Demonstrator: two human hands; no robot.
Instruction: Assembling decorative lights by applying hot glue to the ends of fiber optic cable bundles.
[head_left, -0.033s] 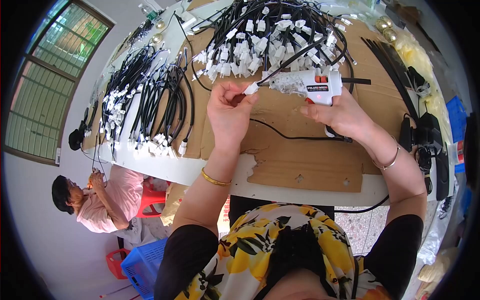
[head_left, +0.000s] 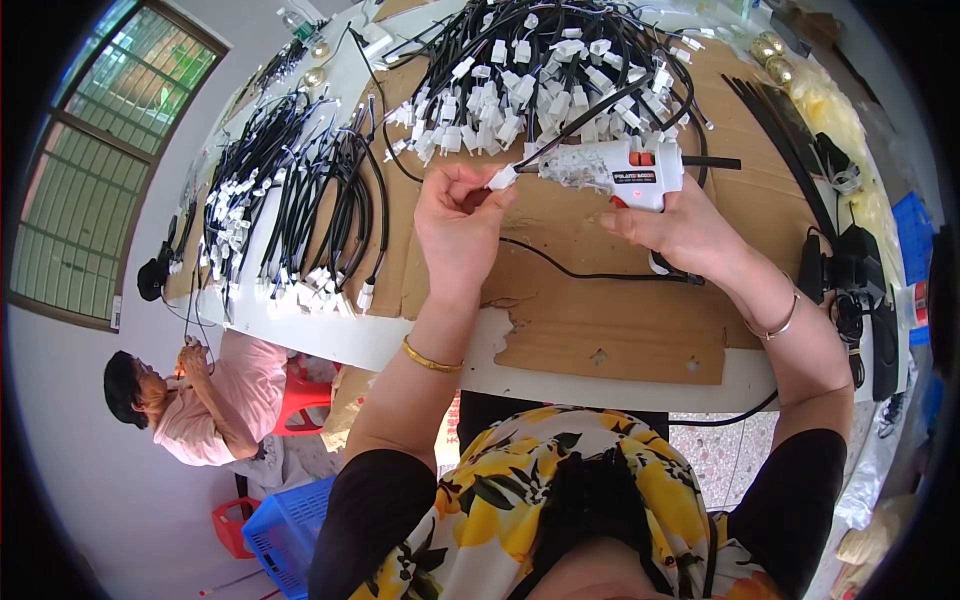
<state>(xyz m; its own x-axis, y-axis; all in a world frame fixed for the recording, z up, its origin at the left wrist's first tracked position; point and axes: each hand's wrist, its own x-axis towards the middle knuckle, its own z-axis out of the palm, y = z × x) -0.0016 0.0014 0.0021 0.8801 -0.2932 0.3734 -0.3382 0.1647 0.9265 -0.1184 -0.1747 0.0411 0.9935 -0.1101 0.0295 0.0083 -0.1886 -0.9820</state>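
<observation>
Between the thumb and fingers of my left hand [head_left: 458, 222] is pinched a small white connector [head_left: 503, 178] on a black cable. My right hand [head_left: 690, 230] is wrapped round the handle of a white glue gun [head_left: 622, 168], its thumb near the red trigger. The gun's nozzle points left at the connector; whether it touches I cannot tell. Clear glue is crusted on the gun's front, and a black glue stick [head_left: 715, 162] juts from its back. Just beyond both hands lies a big heap of black cables with white connectors [head_left: 520, 90].
Cardboard [head_left: 610, 340] covers part of the white table [head_left: 400, 345]. More cable bundles [head_left: 325, 200] lie at left. Black sticks [head_left: 790, 150] and a black power adapter [head_left: 858, 255] are at right. A seated co-worker [head_left: 215, 400] is at left, beside a blue crate [head_left: 290, 530].
</observation>
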